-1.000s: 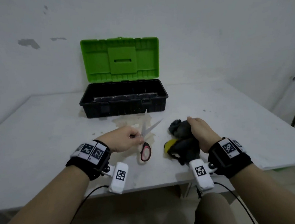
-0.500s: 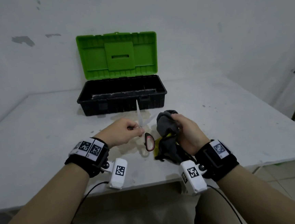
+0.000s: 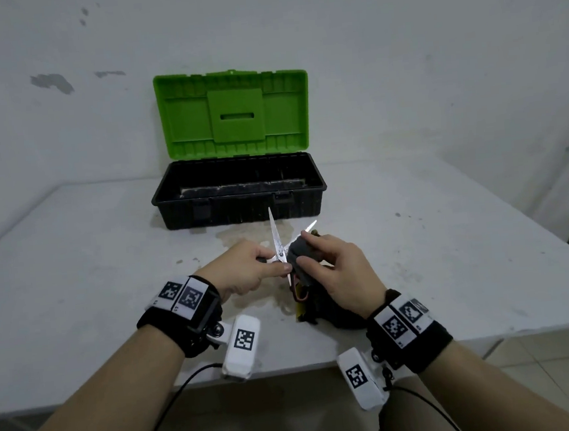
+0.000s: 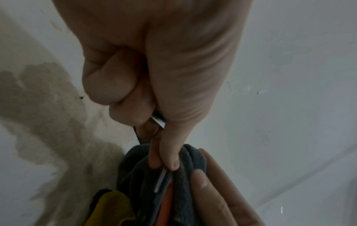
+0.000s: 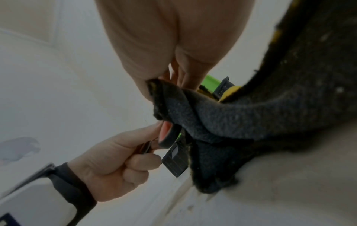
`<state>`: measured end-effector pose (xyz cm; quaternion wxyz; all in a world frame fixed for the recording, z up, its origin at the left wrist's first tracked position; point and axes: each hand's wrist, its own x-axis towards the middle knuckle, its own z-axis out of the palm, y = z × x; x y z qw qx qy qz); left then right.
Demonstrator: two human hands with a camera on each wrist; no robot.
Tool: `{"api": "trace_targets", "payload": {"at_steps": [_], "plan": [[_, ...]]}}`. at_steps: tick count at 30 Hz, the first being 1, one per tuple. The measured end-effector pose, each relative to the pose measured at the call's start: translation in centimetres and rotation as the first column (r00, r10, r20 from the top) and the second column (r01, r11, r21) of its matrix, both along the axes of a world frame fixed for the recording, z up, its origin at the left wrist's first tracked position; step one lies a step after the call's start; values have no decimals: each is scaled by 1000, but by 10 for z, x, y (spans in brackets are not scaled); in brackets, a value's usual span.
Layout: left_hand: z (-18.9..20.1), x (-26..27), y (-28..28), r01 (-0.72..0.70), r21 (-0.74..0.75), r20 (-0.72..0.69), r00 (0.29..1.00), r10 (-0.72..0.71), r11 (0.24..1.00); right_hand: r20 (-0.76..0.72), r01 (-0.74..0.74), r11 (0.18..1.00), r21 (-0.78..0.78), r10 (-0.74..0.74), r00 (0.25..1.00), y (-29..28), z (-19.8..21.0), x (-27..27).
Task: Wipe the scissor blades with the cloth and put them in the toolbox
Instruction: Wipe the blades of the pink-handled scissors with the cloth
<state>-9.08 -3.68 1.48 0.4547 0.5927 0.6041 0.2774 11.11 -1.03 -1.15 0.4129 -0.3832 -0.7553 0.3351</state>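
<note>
Just at six o'clock of the open toolbox [image 3: 240, 202], the left hand [image 3: 243, 270] pinched the light, stiff, sharp scissors [image 3: 276, 240] near their pivot while the right hand [image 3: 336, 269] pinched the soft cloth [image 3: 302, 253], apparently round one spread blade.

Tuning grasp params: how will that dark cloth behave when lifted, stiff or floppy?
Likely floppy: the cloth folds around one scissor blade under the right hand and its tail sags to the table. Probably light; a fingertip pinch carries it. The fuzzy pile suggests it won't slip.
</note>
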Motion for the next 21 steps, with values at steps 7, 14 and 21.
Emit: {"api": "trace_targets", "payload": {"at_steps": [7, 14, 21], "plan": [[-1, 5, 1, -1, -16, -14, 1000, 0, 1000, 59, 91, 984, 156, -101, 993, 4, 9, 2], [5, 8, 3, -11, -1, -10, 1000, 11, 1000, 111, 89, 960, 265, -123, 986, 3, 14, -2], [13, 16, 5, 48, 177, -103, 994, -30, 983, 113, 63, 922, 383, -115, 987, 4, 30, 5]]}}
